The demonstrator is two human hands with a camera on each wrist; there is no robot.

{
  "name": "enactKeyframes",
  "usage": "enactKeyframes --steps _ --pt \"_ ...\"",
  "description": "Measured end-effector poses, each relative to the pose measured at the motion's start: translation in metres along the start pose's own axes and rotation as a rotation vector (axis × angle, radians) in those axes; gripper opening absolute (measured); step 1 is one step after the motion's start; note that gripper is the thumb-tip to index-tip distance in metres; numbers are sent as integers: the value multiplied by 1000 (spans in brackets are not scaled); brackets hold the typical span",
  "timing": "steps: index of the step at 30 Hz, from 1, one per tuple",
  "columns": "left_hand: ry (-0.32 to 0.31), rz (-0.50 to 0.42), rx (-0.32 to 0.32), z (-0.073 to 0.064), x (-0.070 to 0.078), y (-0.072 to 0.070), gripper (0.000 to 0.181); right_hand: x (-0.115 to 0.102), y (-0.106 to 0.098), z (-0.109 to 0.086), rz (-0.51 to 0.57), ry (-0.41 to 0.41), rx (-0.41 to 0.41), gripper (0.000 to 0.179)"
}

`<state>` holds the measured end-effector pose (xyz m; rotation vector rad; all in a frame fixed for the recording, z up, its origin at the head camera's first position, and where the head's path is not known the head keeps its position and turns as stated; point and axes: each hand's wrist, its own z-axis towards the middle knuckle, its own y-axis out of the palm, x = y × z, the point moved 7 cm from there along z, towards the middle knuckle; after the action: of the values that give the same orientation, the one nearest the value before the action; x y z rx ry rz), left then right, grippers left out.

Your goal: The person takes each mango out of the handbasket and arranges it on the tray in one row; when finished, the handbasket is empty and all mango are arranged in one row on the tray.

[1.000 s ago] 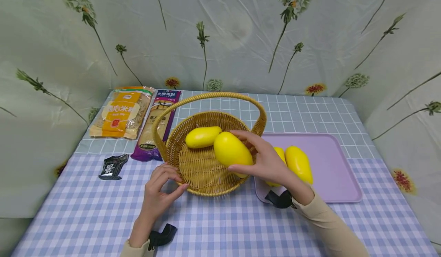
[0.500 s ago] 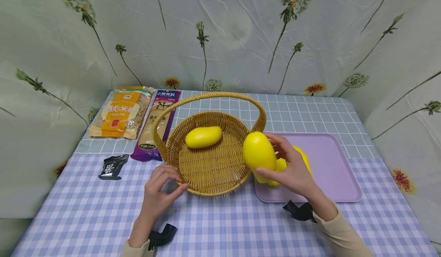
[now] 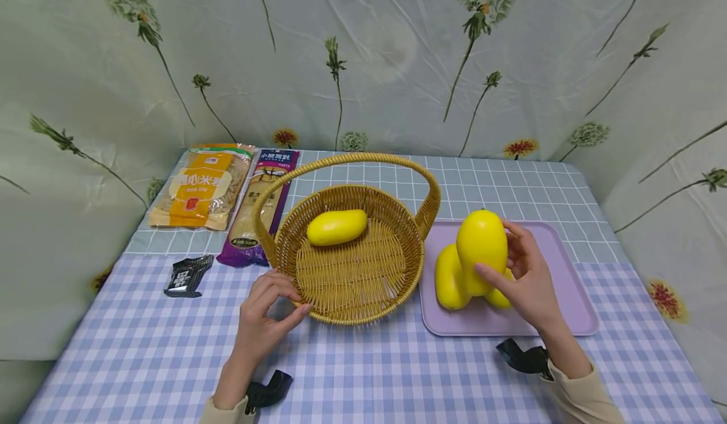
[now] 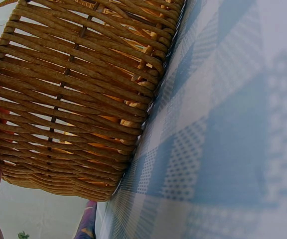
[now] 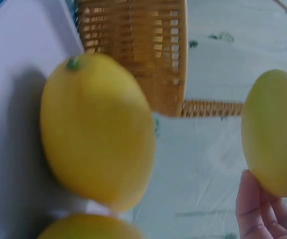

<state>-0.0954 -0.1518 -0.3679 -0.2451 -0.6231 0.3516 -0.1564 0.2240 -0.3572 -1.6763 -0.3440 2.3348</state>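
My left hand grips the near left rim of a round wicker basket, fingers and thumb at its edge. One yellow mango lies inside, toward the back. On the right, my right hand holds another mango upright above the lilac tray. Beneath it, partly hidden, are two more, a left mango and a right mango. The right wrist view shows the held mango raised, with a tray mango closer to the camera.
Left of the basket lie an orange-labelled food bag and a purple pasta pack. A small black packet sits nearer on the checked cloth. The basket's tall handle arches over it. A flowered curtain hangs behind.
My right hand has carried the mango from over the basket rightward to above the tray. My left hand and the basket have stayed in place.
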Motion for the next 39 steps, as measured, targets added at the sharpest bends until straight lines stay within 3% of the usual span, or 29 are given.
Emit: enactKeyframes --steps 10,16,21,28,31,39 --pt "11 -12 7 0 0 0 32 29 -38 1 -53 82 154 67" --pt "18 -17 8 1 0 0 32 44 -56 -2 -127 139 207 67" --pt "20 -22 10 1 0 0 32 54 -66 -5 -193 188 203 71" --pt "12 -19 7 0 0 0 32 111 -86 -6 -279 216 180 74" --pt "13 -17 6 0 0 0 32 123 -90 -7 -312 253 168 73" --pt "11 -15 7 0 0 0 32 125 -85 -8 -340 346 102 72"
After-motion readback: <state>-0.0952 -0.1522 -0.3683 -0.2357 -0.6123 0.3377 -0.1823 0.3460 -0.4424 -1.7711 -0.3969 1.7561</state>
